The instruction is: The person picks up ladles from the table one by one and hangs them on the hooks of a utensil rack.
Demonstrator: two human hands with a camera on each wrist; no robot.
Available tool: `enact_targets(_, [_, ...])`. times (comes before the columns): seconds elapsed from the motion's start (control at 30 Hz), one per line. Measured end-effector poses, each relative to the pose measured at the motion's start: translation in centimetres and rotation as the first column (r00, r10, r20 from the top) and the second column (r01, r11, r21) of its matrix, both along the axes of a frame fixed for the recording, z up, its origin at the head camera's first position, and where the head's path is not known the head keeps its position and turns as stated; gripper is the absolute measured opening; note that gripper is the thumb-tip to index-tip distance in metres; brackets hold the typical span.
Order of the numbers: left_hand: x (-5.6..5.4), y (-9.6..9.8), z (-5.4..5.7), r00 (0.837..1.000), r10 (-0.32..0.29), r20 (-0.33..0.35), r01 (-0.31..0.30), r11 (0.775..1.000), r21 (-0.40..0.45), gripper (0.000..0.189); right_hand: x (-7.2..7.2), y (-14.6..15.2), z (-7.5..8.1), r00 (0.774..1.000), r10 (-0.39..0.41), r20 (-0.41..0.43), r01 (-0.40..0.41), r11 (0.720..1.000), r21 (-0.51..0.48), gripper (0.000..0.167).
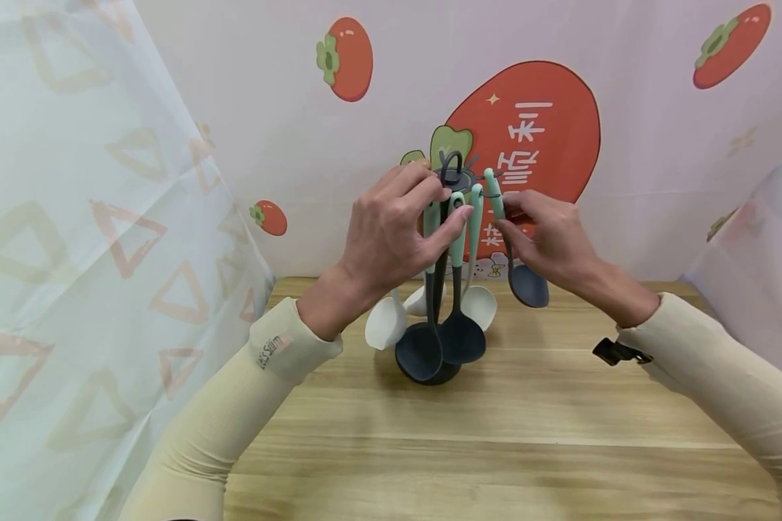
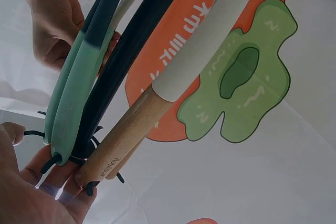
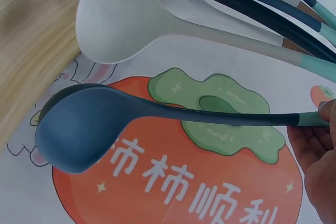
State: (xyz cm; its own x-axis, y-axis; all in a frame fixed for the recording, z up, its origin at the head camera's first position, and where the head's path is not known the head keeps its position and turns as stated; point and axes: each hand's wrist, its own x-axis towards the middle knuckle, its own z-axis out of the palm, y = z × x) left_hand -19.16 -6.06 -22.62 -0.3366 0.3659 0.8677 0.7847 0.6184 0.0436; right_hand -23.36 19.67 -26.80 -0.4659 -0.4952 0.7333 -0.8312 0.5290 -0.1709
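A dark utensil stand (image 1: 455, 177) with a looped top and hooks stands on the table, kitchen tools hanging round it. My left hand (image 1: 391, 217) holds its top, thumb and fingers around the hooks. With thumb and fingers, my right hand (image 1: 554, 231) pinches the mint handle of a dark blue ladle (image 3: 84, 129), whose handle top is at a hook on the right side. Two more dark utensils with mint handles hang in front, one a ladle (image 1: 420, 352). Beside them hangs a white ladle (image 3: 118, 19). A wooden-handled white utensil (image 2: 123, 135) hangs near my left fingers.
The stand's round dark base (image 1: 446, 375) rests on the wooden table (image 1: 495, 434), close to its back edge. Behind is a cloth backdrop (image 1: 247, 87) with persimmon prints. Another printed cloth (image 1: 72, 253) slopes along the left side. A black clip (image 1: 619, 352) sits by the right sleeve.
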Motion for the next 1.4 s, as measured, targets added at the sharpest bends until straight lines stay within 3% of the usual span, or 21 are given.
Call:
enact_targets(0.67, [0.1,0.1,0.0,1.0,0.01,-0.003,-0.01,1.0,-0.005,0.029,-1.2,-0.7,-0.4,0.994,0.105,0.032,-0.104,0.993,-0.049,0.04])
enact_targets(1.4, [0.1,0.1,0.0,1.0,0.014,-0.003,-0.014,1.0,0.002,0.029,-2.1,-1.6,-1.0,0.989,0.147,0.012,-0.145,0.986,-0.086,0.036])
